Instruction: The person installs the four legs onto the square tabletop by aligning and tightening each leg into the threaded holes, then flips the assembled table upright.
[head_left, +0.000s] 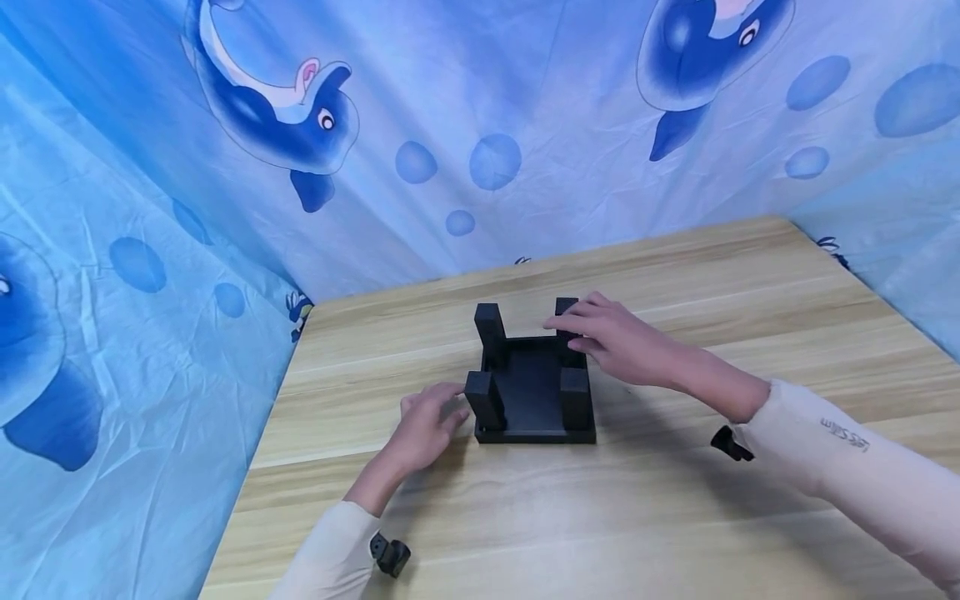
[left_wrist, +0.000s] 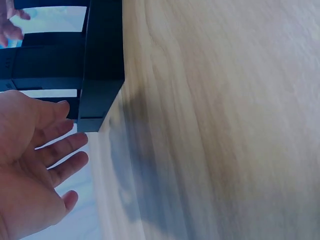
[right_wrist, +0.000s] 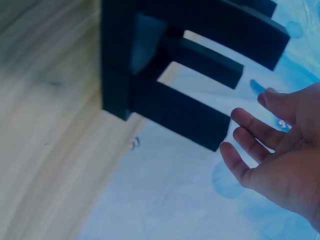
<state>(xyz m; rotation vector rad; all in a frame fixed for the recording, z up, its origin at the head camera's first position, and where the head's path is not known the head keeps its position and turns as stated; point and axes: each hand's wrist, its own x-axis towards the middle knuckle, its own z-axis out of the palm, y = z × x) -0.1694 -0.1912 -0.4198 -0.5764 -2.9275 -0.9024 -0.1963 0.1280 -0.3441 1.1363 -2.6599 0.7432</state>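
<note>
A black piece like a small upturned table (head_left: 531,392) lies with its flat panel on the tabletop and several square legs pointing up. My left hand (head_left: 427,427) is beside the near left leg (head_left: 486,402), its fingers loosely bent and spread. In the left wrist view, the left hand (left_wrist: 35,150) holds nothing, and its fingertips come close to the black piece (left_wrist: 102,65); contact cannot be told. At the far right leg (head_left: 567,310), my right hand (head_left: 611,337) hovers with parted fingers. The right wrist view has the right hand (right_wrist: 280,145) just off a leg's end (right_wrist: 220,132).
Underneath is a light wood-grain table (head_left: 525,517). A blue curtain (head_left: 450,108) printed with dolphins and bubbles hangs behind it and along the left and right. Small black devices, one at the left cuff (head_left: 390,556) and one at the right cuff (head_left: 731,443), stick out from the wrists.
</note>
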